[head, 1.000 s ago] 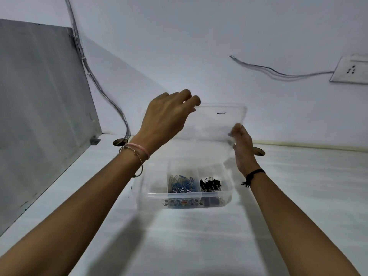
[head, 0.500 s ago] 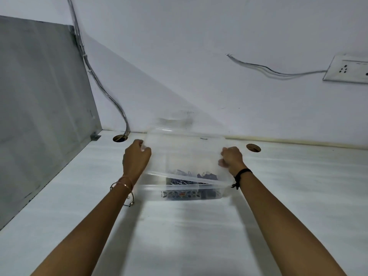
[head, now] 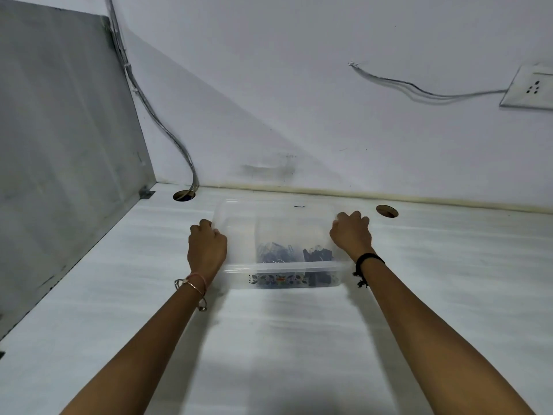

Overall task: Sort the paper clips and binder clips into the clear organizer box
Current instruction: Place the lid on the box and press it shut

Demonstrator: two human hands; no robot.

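**Both hands on the lidded organizer box**

The left hand (head: pixel 206 250) presses the left edge of the clear organizer box (head: pixel 281 265), fingers curled onto its lid (head: pixel 239 232). Inside the box, blue paper clips (head: pixel 276 252) lie left of black binder clips (head: pixel 318 254). The right hand (head: pixel 351 233) grips the box's right edge, fingers curled. The box sits on the white counter (head: pixel 269 339).

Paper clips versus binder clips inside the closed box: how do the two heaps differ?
The paper clips look bluish and wiry; the binder clips look solid black. The paper clips lie left of the binder clips, each in its own compartment. Both sit near the front of the clear organizer box, under its lid, blurred by the plastic.
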